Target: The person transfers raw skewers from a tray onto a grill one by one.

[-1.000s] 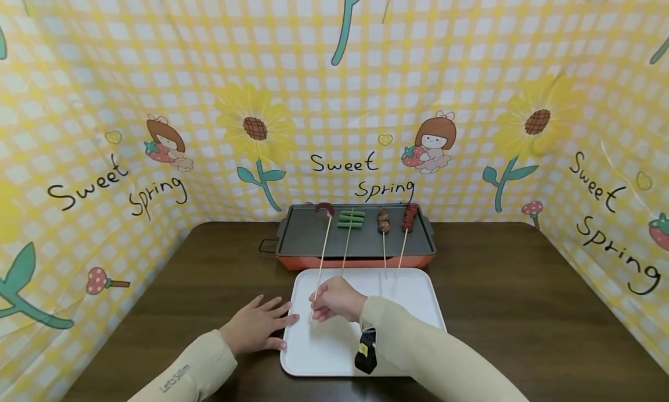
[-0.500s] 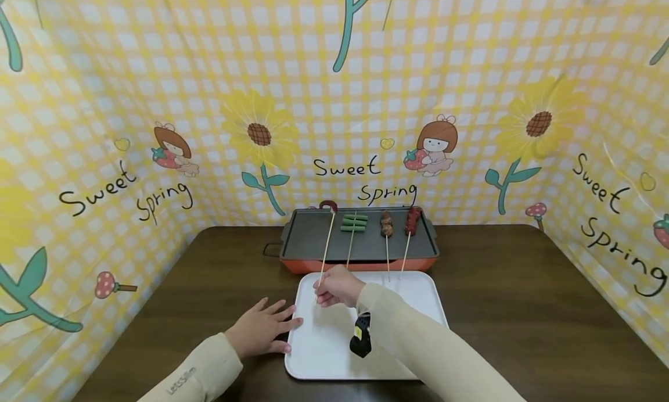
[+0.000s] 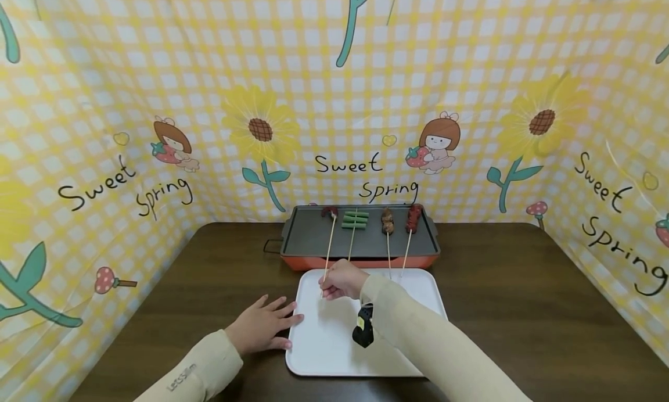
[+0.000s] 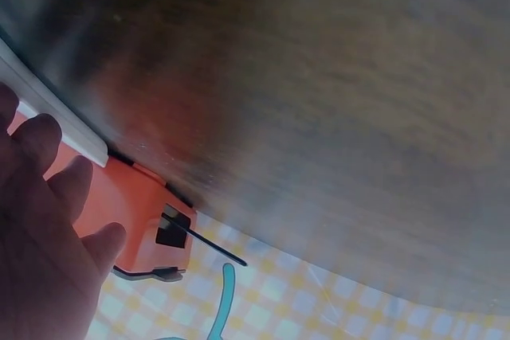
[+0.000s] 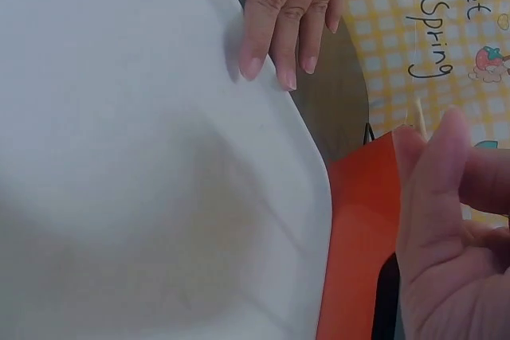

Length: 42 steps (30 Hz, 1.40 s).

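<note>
My right hand pinches the lower end of a wooden skewer above the white tray. A dark red curled piece is on the skewer's far end, at the back left of the grey griddle. In the right wrist view the stick's tip pokes out between thumb and fingers. My left hand lies with spread fingers, fingertips on the tray's left rim. The left wrist view shows those fingers beside the griddle's orange side.
On the griddle, right of the held skewer, lie a skewer of green pieces, one of brown chunks and a red one. Their sticks point toward the tray. A wire handle juts left. A checked cloth hangs behind the table.
My right hand has moved forward and slightly right with the skewer. Its curled piece, last seen over the griddle's back edge, now appears lower against the griddle. The left hand stays at the rim.
</note>
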Each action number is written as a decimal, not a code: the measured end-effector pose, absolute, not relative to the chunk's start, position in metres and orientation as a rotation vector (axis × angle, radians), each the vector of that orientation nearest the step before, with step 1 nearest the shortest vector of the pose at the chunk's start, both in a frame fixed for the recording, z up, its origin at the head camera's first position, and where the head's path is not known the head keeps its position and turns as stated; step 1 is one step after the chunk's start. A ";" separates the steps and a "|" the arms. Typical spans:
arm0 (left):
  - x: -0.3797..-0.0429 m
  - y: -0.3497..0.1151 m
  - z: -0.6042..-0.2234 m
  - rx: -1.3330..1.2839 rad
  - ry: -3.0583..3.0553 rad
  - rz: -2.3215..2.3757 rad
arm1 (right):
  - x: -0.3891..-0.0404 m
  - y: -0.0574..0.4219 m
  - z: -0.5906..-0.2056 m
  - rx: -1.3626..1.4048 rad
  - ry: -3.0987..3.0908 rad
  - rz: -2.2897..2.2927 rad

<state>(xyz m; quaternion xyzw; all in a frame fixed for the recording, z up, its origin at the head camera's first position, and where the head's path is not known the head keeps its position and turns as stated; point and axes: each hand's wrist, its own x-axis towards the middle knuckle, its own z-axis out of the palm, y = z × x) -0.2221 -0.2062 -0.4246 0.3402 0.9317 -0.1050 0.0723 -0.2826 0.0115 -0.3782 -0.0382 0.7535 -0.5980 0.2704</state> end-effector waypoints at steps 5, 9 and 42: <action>-0.221 -0.204 -0.426 1.004 2.782 -0.303 | -0.282 0.014 -0.380 -0.096 2.030 -1.621; -0.219 -0.204 -0.426 1.014 2.783 -0.307 | -0.280 0.014 -0.381 -0.083 2.034 -1.653; -0.220 -0.212 -0.424 1.013 2.800 -0.281 | -0.267 0.015 -0.376 -0.221 2.297 -1.583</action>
